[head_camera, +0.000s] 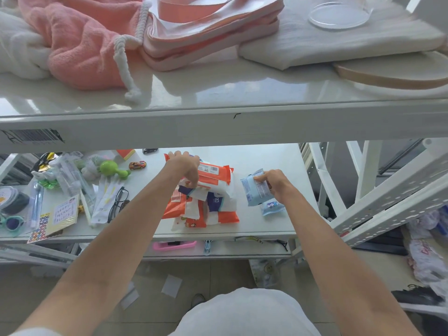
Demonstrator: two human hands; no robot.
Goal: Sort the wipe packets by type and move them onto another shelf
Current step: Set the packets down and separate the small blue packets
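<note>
— Where is there room on the middle shelf (261,156)?

— Bare white surface lies behind the packets toward the back, and a narrow strip runs along the right edge, past the right hand (277,184). The left half is crowded: black glasses (118,202), a green toy (112,168), a toy car (137,165), wrapped toothbrushes (70,175). The near end of the packet pile (206,207) sits close to the front edge. The upper shelf's front lip (218,127) crosses the frame just above both hands, and slanted perforated rails (388,202) close off the right.

— Any containers?

— A pink zip pouch (213,30) lies on the upper shelf beside a pink towel (80,44); I cannot tell what is in it. A clear round dish (339,16) rests on folded white cloth (327,42) at upper right. A pink case (173,245) lies on the lower shelf, below the pile.

— And the hands?

— They are apart. The left hand (184,166) is clamped round the left end of the top orange packet (214,174), fingers over its far edge, thumb on the near side; that packet lies on the pile at mid-frame. The right hand pinches a blue packet (253,190) just right of the pile, tilted up off the shelf. A small blue sachet (272,206) lies under it, touching the shelf.
</note>
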